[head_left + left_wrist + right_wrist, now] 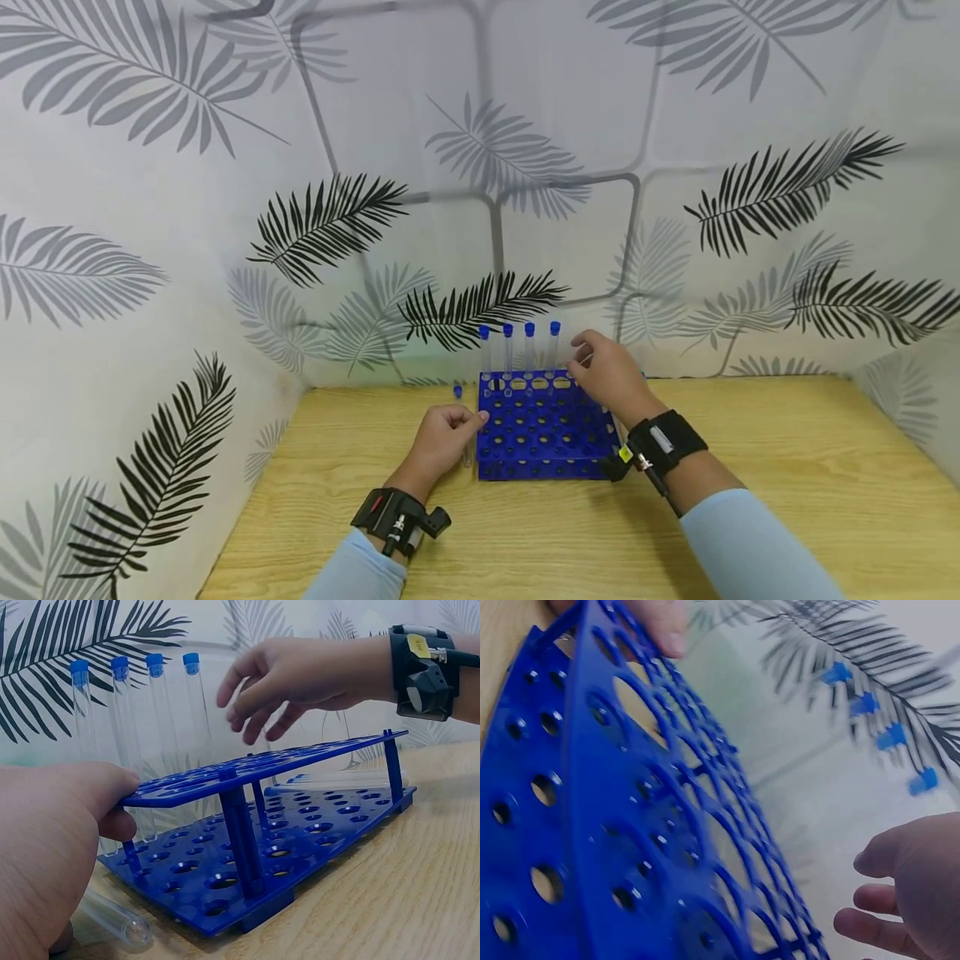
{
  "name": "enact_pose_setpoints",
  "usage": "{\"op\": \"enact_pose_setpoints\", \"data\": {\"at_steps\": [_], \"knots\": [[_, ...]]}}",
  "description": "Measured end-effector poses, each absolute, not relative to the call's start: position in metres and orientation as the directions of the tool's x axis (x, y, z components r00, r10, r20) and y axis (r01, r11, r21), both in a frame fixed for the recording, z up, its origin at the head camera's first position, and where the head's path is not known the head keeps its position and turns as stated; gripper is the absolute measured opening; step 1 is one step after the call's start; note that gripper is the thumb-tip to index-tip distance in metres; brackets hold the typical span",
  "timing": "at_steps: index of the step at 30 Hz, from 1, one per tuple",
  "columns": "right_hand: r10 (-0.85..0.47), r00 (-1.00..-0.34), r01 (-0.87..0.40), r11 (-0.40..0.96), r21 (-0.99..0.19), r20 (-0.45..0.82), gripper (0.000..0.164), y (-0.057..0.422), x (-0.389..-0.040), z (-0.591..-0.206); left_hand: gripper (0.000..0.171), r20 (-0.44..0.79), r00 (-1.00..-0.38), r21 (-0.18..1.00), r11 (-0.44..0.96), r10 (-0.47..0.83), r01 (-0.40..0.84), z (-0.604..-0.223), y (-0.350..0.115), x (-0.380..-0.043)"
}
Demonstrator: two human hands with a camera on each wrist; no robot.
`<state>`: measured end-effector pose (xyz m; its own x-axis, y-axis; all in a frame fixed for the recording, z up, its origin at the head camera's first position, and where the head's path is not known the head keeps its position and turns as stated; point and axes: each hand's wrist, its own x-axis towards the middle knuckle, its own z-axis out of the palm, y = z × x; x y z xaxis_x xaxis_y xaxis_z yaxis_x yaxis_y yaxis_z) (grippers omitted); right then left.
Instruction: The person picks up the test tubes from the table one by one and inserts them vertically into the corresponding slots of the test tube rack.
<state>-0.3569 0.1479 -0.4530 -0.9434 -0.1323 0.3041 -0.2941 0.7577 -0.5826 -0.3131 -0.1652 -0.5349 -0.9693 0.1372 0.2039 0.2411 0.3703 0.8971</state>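
Observation:
A blue plastic test tube rack (540, 472) stands on the table, with several blue-capped clear test tubes (555, 330) upright in a line along its back row. At the rack's left side, my left hand (441, 437) grips the corner of the top plate, thumb above and a finger below. My right hand (611, 375) hovers over the back right of the rack, fingers loosely bent, holding nothing. It is close to the rightmost upright tube but apart from it. Beside the rack, partly hidden by my left hand, another capped test tube (120, 919) lies on the table.
More test tubes (330, 781) lie behind the rack, seen beneath its top plate in the left wrist view. The wood-grain table (787, 467) meets a leaf-patterned wall covering (420, 250) just behind the rack.

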Motion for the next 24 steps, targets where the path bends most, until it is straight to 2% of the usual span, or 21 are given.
{"op": "enact_pose_setpoints", "data": {"at_steps": [11, 24], "knots": [[-0.021, -0.945, -0.241, 0.722, -0.649, 0.328, 0.034, 0.203, -0.342, -0.458, 0.035, 0.199, -0.971, 0.899, 0.371, 0.13, 0.234, -0.536, -0.165, -0.313], [0.038, -0.961, -0.147, 0.769, -0.622, 0.274, 0.035, 0.243, -0.329, -0.483, 0.036, 0.199, -0.971, 0.897, 0.374, 0.129, 0.234, -0.538, -0.165, -0.314]]}}
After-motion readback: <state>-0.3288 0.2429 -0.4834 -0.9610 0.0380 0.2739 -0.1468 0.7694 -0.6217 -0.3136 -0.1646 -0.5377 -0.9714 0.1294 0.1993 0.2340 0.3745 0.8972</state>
